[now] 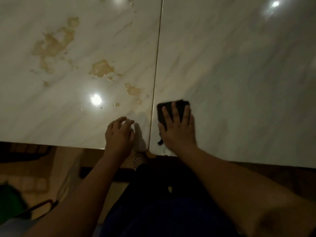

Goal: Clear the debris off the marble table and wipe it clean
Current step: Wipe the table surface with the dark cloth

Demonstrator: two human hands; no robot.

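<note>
Cloth under flat right hand on marble table; left hand relaxed, empty.

The picture is dim and warm-toned, with a yellowish cast over the pale desk. Light falls from above: on the glossy top one round white glare burns out near the front left and a second glare at the far right. A soft grey shadow lies just right of the left grip. Below the desk's front edge the view sinks into deep shadow, and the dark cloth under the right grip is a flat black patch. Focus is soft throughout; the green shape at the lower left is smeared. The wide lens bends the desk's front edge and leans its seam
</note>
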